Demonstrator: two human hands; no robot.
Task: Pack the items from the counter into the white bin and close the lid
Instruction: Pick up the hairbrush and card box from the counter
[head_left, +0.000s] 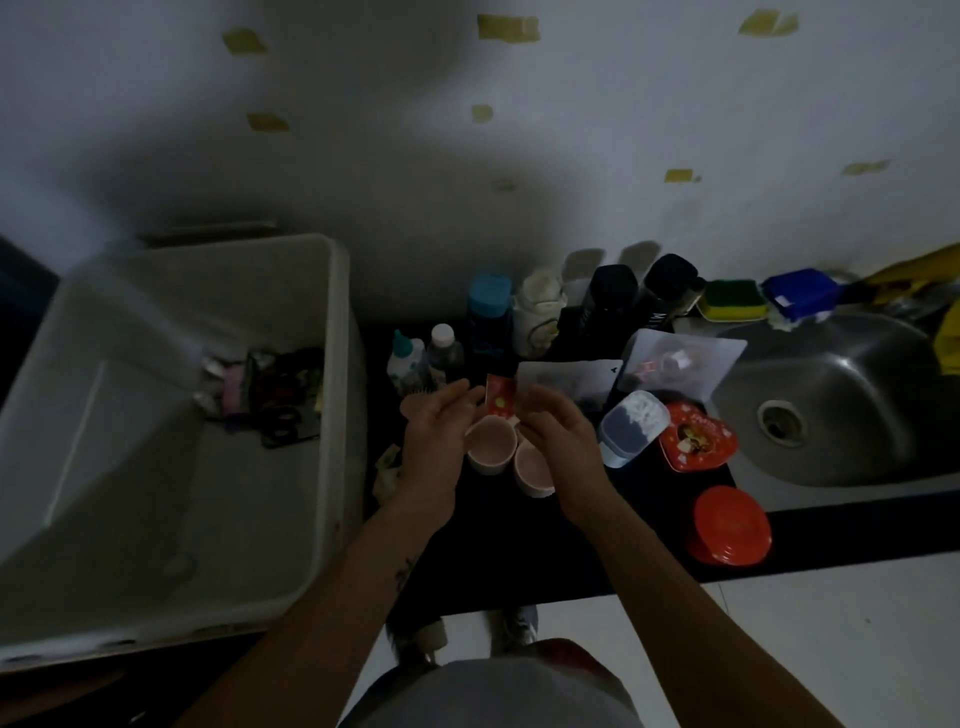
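Dim, soft blur, shadowed wall, wide-angle distortion

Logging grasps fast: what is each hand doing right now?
Left hand: fingers on the small red packet, above the pink cups.
Right hand: pinching the same packet's other edge.

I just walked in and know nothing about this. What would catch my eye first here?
Probably the two hands at the centre, the left hand and right hand, holding a small red packet between them above two pink cups. Next, the big white bin on the left, open, with a few things inside.
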